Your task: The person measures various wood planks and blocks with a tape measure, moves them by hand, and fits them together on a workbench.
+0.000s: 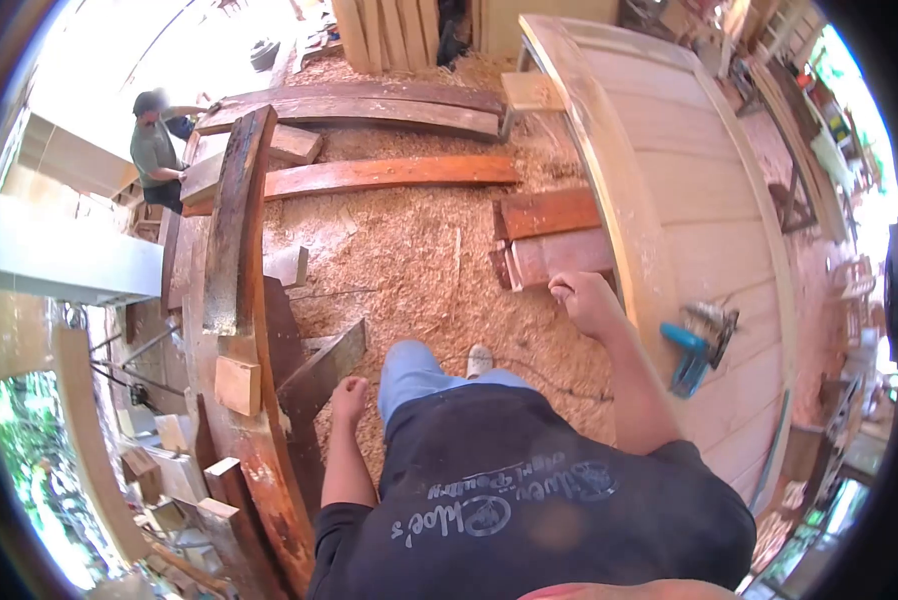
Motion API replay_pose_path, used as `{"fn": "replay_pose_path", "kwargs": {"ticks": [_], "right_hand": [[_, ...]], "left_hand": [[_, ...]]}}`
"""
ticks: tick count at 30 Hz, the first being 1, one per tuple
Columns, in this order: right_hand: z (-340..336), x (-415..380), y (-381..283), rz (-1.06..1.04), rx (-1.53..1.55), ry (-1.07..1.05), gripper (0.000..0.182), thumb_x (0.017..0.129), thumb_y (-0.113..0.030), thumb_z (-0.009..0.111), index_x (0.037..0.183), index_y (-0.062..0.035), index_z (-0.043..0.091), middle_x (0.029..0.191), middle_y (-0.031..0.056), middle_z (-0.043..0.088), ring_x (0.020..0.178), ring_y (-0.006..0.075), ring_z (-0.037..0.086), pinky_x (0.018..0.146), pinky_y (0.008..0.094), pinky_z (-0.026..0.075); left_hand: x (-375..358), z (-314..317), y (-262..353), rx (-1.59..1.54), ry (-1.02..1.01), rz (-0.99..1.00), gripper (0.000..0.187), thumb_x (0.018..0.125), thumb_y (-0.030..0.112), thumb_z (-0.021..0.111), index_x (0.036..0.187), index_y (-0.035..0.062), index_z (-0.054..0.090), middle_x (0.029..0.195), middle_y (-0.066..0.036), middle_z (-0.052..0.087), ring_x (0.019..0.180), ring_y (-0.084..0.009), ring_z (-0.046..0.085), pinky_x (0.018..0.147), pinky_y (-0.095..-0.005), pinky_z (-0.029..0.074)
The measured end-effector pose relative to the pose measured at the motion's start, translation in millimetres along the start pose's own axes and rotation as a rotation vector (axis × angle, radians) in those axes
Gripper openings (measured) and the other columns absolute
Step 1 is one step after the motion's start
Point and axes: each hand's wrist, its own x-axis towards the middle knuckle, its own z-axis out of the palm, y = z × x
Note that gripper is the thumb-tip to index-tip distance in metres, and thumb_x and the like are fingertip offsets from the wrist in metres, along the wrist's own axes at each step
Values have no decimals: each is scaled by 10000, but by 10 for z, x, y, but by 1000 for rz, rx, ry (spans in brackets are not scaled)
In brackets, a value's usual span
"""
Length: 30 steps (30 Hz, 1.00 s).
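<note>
My left hand [349, 398] hangs at my left side with its fingers curled in, and no object shows in it. Near it a dark wooden board [324, 368] leans against the workbench. My right hand [585, 302] is closed in a loose fist, held out in front of me beside the long edge of a large pale wooden panel [704, 250]. Nothing shows in that fist. On the panel, right of my forearm, lies a blue handheld power tool [694, 352]. Reddish wooden planks [554, 255] lie just beyond my right hand.
Wood shavings [409, 255] cover the floor, with a thin cable [559, 380] across them. Long beams [389, 178] lie ahead. Another person [157, 150] stands far left by stacked timber. A small wood block [238, 386] rests on the left workbench [269, 480].
</note>
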Motion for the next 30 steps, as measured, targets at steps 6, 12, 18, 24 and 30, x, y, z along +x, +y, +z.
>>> {"fn": "replay_pose_path", "kwargs": {"ticks": [6, 12, 18, 24, 30], "right_hand": [[62, 564, 55, 84, -124, -59, 203, 921, -217, 720, 924, -15, 718, 860, 217, 715, 821, 378, 698, 751, 461, 529], [692, 1179, 147, 234, -151, -270, 244, 881, -250, 743, 967, -22, 735, 947, 231, 733, 928, 400, 707, 826, 478, 542], [1187, 2393, -199, 464, -67, -302, 303, 895, -277, 740, 1080, -37, 740, 1037, 197, 757, 981, 342, 723, 897, 433, 549], [1387, 3281, 149, 546, 59, -172, 238, 918, -251, 717, 1030, -42, 744, 890, 107, 746, 816, 200, 707, 748, 356, 566], [1269, 3797, 98, 876, 74, -313, 158, 928, -218, 719, 1005, -83, 747, 840, 52, 725, 725, 169, 688, 640, 332, 556]], "left_hand": [[696, -13, 683, 15, 44, 145, 335, 923, 275, 733, 1114, 1, 754, 959, -111, 778, 828, -170, 738, 774, -326, 586], [1816, -143, 1579, 54, -19, 289, 321, 913, 284, 741, 1096, 20, 755, 999, -138, 780, 858, -208, 744, 817, -348, 585], [2998, -636, 3306, 236, -85, 612, 226, 909, 238, 724, 1016, 41, 750, 942, -164, 750, 898, -333, 727, 806, -418, 572], [3362, -1822, 4744, 86, 492, 1003, 182, 899, 189, 712, 1053, 92, 706, 1009, -140, 723, 967, -317, 704, 827, -435, 546], [3737, -2399, 4348, 488, 824, 404, 715, 831, 451, 770, 1441, 176, 518, 1535, -137, 457, 1393, -379, 457, 1090, -621, 355]]}}
